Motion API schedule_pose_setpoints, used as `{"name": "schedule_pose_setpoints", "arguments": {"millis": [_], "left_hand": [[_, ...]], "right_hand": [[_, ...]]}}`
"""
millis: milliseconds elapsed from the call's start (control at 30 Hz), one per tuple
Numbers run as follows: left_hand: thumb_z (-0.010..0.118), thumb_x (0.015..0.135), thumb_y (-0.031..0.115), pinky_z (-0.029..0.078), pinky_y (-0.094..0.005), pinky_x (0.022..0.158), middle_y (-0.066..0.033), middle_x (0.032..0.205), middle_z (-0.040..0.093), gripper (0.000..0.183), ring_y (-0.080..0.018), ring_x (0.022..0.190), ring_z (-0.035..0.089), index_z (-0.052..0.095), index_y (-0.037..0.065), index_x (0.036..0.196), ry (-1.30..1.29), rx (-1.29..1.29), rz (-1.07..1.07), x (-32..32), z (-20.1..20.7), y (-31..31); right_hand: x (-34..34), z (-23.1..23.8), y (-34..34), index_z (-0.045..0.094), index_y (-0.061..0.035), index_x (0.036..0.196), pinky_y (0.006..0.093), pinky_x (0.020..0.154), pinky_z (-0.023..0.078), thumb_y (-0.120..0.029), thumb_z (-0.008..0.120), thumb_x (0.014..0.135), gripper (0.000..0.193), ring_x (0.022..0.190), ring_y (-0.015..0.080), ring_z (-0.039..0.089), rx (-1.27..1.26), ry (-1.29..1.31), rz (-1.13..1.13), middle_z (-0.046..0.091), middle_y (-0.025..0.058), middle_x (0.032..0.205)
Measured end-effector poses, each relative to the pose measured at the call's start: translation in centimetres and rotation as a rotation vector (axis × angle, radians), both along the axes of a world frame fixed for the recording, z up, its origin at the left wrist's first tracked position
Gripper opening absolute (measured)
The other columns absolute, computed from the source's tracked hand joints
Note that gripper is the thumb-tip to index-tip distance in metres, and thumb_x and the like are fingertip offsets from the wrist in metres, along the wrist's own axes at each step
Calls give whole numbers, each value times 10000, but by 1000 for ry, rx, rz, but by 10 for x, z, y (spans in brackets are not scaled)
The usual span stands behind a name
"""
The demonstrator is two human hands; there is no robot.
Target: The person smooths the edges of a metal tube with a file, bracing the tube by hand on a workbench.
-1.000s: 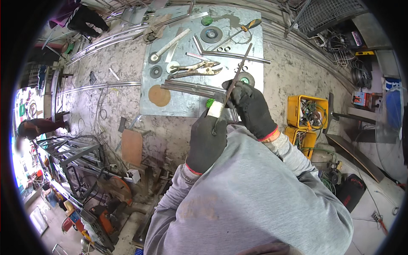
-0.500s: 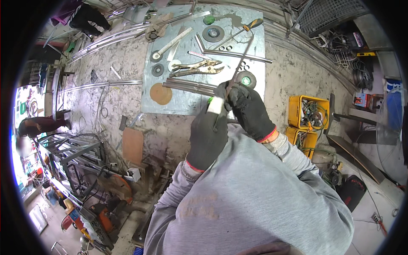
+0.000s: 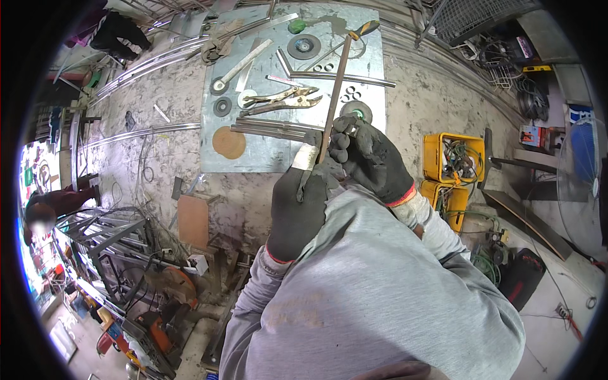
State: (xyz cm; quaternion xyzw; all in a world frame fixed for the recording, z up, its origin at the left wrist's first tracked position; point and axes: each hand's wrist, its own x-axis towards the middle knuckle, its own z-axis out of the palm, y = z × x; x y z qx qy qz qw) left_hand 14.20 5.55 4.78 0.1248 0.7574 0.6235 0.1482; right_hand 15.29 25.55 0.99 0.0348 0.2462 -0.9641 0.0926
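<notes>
My left hand [image 3: 294, 209], in a black glove with white wrapping on one finger, is closed on a thin brownish metal bar [image 3: 336, 85]. The bar slants up and away over the table. Just right of it, my right hand [image 3: 377, 164], also gloved, pinches a small shiny metal piece [image 3: 351, 129] whose exact shape I cannot make out. Beyond my hands, locking pliers [image 3: 282, 100], metal tubes [image 3: 272, 128] and small dark rings [image 3: 351, 94] lie on the grey metal tabletop [image 3: 272, 158]. A disc with a green centre [image 3: 356, 112] sits past my right fingertips.
A brown round disc [image 3: 228, 143], a grinding disc [image 3: 304, 46] and an orange-and-black handled tool [image 3: 365, 29] lie on the tabletop. Yellow crates [image 3: 432, 158] stand to the right. Metal frames [image 3: 114, 234] crowd the lower left. Other people [image 3: 117, 35] are at the far left.
My right hand has come off the bar and now holds the small piece beside it. The bar has swung more upright in my left hand. The view has shifted slightly.
</notes>
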Motion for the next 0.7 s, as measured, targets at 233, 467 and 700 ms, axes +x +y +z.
{"name": "schedule_pose_setpoints", "arguments": {"millis": [233, 467, 700], "left_hand": [[499, 1057, 12, 547, -285, 692, -96, 1052, 756, 389, -125, 798, 669, 601, -54, 1427, -330, 107, -68, -5, 35, 3], [601, 1057, 118, 472, -284, 609, -25, 775, 679, 241, -65, 693, 602, 717, -69, 1155, -333, 93, -20, -5, 42, 7], [596, 1079, 153, 498, -282, 619, -65, 788, 715, 294, -95, 694, 640, 714, -81, 1211, -331, -86, -56, -4, 33, 3]], "right_hand": [[11, 5, 5, 529, -22, 1494, 384, 996, 531, -414, 682, 1072, 596, 1157, 208, 599, 187, 37, 4, 620, 66, 1268], [8, 2, 4, 533, -8, 1494, 379, 1028, 533, -459, 689, 1067, 641, 1215, 204, 620, 188, -43, -20, 629, 81, 1321], [2, 10, 9, 619, -49, 1434, 376, 1039, 555, -126, 692, 1025, 423, 1187, 285, 677, 852, -16, 38, 680, 139, 1330]]}}
